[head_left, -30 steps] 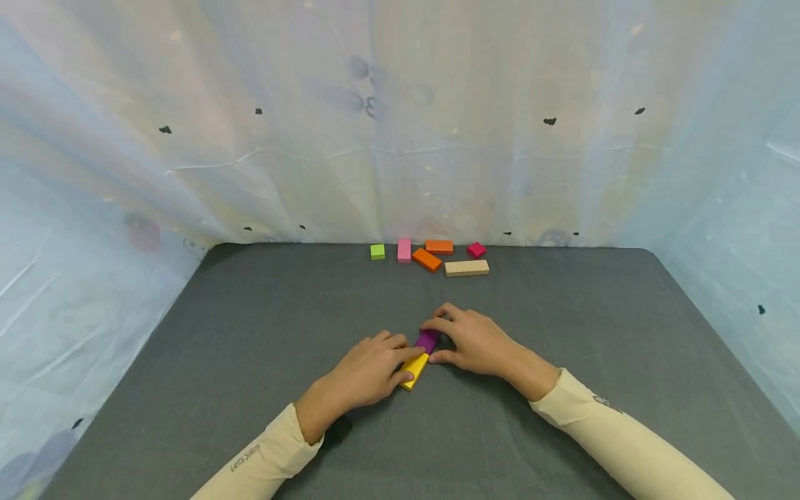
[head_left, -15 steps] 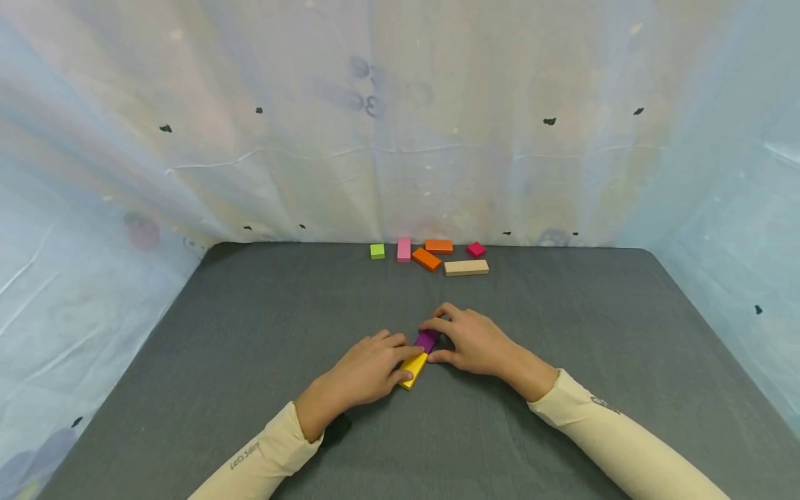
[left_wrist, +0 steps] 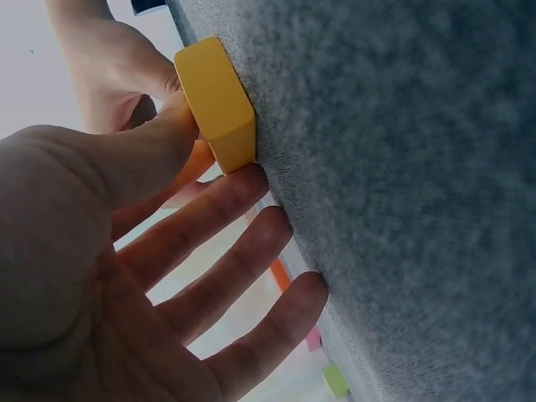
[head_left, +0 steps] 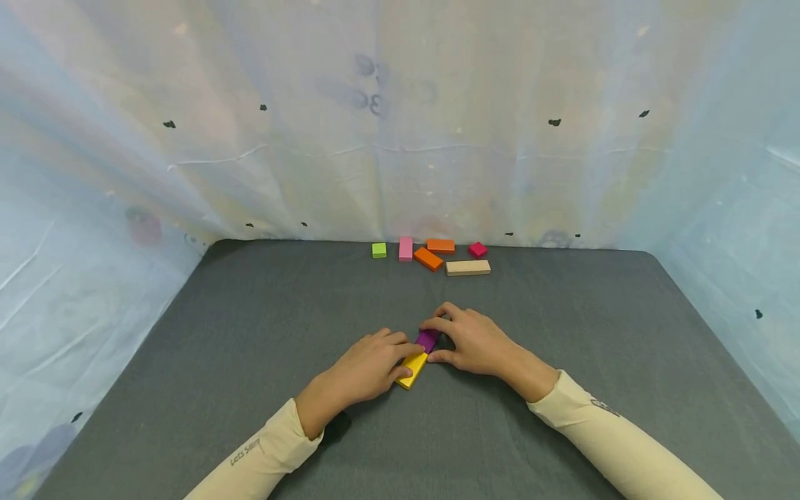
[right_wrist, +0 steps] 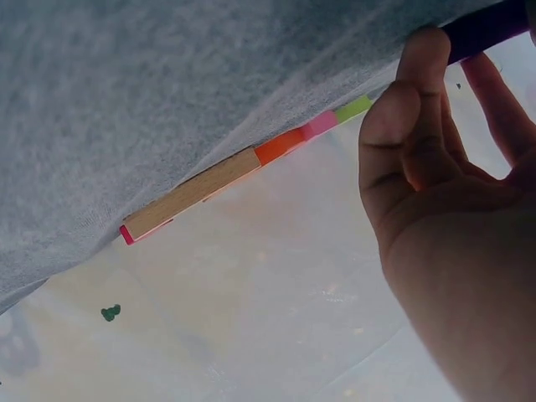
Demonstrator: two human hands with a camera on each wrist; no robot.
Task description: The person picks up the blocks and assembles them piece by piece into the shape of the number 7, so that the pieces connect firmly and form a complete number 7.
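Note:
Near the middle of the table, a yellow block and a purple block lie end to end in one slanted line. My left hand grips the yellow block, thumb on its near part and index finger reaching toward the joint with the purple one. In the left wrist view, the thumb and fingers bracket the yellow block, which rests on the cloth. My right hand pinches the purple block between thumb and fingers, partly hiding its far end. The right wrist view shows this block dark beside the fingertips.
Along the back edge of the grey table lie a green block, a pink block, two orange blocks, a red block and a plain wooden block. A pale curtain hangs right behind them.

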